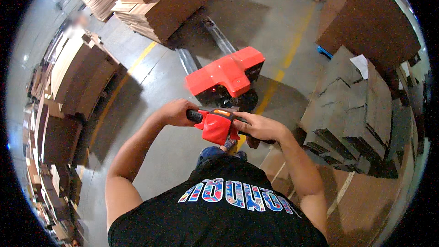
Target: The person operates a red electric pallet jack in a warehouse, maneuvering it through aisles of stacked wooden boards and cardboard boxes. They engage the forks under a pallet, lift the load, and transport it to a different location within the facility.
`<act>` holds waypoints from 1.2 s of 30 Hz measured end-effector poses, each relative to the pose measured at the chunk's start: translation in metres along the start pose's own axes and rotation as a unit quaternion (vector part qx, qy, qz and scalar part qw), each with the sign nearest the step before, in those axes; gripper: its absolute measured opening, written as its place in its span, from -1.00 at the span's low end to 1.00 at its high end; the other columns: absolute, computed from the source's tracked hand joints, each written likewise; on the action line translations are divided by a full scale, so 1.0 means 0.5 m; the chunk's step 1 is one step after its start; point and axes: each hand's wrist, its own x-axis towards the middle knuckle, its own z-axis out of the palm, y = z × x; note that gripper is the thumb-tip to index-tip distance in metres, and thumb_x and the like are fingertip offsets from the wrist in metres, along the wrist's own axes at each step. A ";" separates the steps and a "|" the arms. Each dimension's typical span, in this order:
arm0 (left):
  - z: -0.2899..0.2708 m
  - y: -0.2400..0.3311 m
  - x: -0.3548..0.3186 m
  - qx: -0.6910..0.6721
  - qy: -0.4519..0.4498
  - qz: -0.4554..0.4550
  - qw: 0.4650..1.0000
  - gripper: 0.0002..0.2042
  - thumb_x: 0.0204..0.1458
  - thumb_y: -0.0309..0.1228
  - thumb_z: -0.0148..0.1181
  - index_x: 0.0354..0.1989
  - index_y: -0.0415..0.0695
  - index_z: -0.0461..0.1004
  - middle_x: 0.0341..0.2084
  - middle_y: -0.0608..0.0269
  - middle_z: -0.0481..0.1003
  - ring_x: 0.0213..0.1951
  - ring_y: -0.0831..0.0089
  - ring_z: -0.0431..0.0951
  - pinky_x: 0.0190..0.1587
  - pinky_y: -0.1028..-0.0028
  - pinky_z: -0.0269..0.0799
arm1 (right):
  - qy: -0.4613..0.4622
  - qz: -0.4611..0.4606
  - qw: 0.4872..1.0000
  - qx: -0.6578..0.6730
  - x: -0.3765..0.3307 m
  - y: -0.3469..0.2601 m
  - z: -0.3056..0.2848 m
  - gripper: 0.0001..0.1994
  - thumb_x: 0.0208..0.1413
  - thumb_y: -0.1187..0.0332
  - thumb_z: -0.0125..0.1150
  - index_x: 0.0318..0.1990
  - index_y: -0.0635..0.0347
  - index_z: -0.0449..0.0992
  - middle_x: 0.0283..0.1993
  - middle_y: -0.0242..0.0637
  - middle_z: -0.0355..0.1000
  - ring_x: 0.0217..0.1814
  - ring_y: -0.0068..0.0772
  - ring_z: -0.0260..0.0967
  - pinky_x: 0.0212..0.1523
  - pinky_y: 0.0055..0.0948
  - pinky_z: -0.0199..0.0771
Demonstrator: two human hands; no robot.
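Observation:
In front of me stands a red electric pallet jack [228, 71], its body turned at a slant and its two metal forks [219, 35] pointing away toward the far left. Its red control head [216, 127] with black grips is close to my waist. My left hand [179, 112] is wrapped round the left grip. On the other side, my right hand [258, 127] is closed on the right grip, with its thumb over the top of the head. The forks carry nothing that I can see. Part of the right grip is hidden beneath my hand.
Stacks of flat brown boards [160, 11] rise past the fork tips. More board stacks [80, 71] line the left side. On the right are grey-brown stacked sheets [350, 110] and a tall brown stack [370, 23]. Yellow lines [283, 59] mark the concrete floor.

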 end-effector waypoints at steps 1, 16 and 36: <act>-0.004 0.007 0.004 -0.004 -0.003 0.007 1.000 -0.58 -0.14 -0.23 0.45 -0.02 0.04 0.69 -0.41 0.04 0.66 -0.37 0.00 0.65 -0.26 0.10 0.53 | 0.021 -0.026 0.999 0.000 0.002 0.010 0.005 -0.23 0.42 -0.32 -0.07 0.50 0.13 0.27 0.40 0.00 0.40 0.41 -0.09 0.39 0.34 -0.18 0.40; -0.002 0.027 -0.005 0.007 0.005 -0.009 1.000 -0.61 -0.07 -0.14 0.48 -0.02 0.08 0.69 -0.34 0.09 0.69 -0.33 0.09 0.70 -0.22 0.15 0.58 | 0.072 -0.182 0.976 0.097 0.004 0.012 0.019 -0.40 0.52 -0.23 -0.25 0.21 0.14 0.36 -0.36 -0.27 0.51 -0.55 -0.43 0.51 -0.54 -0.38 0.54; -0.020 0.007 0.016 0.002 0.068 0.015 0.998 -0.66 -0.06 -0.12 0.49 -0.10 0.09 0.70 -0.31 0.13 0.70 -0.26 0.07 0.71 -0.17 0.14 0.59 | 0.085 -0.105 0.989 0.065 0.014 -0.025 -0.025 -0.36 0.48 -0.28 -0.21 0.19 0.15 0.43 -0.25 -0.30 0.54 -0.50 -0.46 0.53 -0.49 -0.41 0.60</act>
